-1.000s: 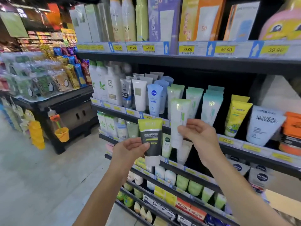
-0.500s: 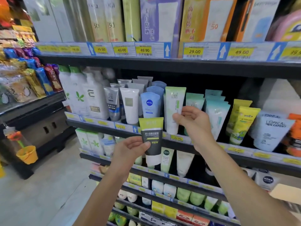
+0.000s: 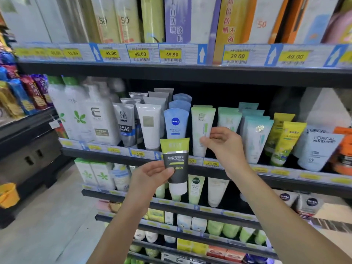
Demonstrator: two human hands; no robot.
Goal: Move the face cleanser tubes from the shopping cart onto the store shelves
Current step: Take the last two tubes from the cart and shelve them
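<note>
Grips, in the left hand [image 3: 150, 178], a green-and-black tube [image 3: 176, 161] marked MEN, cap down, thumb across its front, held in the air before the edge of the middle shelf [image 3: 106, 158]. Pinches, with the right hand [image 3: 226, 147], the side of a white-and-green tube [image 3: 201, 130] standing cap down on that shelf, between a blue Nivea tube [image 3: 175, 122] and pale teal tubes [image 3: 255, 134]. Further right, yellow tubes [image 3: 285, 143] and a white L'Oreal tube [image 3: 318, 151]; to the left, grey and white tubes [image 3: 148, 126], then white bottles [image 3: 99, 121]. Below, more tubes [image 3: 196, 189] on the next shelf [image 3: 219, 211].
</note>
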